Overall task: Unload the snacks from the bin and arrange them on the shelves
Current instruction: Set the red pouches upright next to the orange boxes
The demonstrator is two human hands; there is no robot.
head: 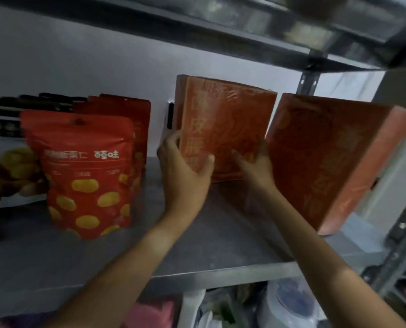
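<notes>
Orange snack box (228,119), upright on the grey metal shelf (220,245), toward the back, its printed front facing you. Your left hand (183,166) grips its left edge: thumb across the front face, fingers curled round the side. Your right hand (256,162) rests on the lower right part of the same front face; the blur hides whether those fingers curl round the right edge or lie flat against it, so you cannot tell its hold from this view.

Second orange box (325,157), same print, just to the right of the first. It stands upright, turned at an angle so that its front and its paler side panel both show. It sits near the upright post (309,81) of the shelving unit.

Red stand-up pouch (83,171), left of your hands, upright at the front of a short row. White lettering across the middle, yellow shapes on the lower half. More red pouches (126,107) stand directly behind it.

Further packets (5,171) at the far left edge, with yellow and dark printing, partly cut off.

Upper shelf (197,27) above, seen from below, blurred.

Below the shelf edge: pale and pink items (289,304), too blurred to identify.
</notes>
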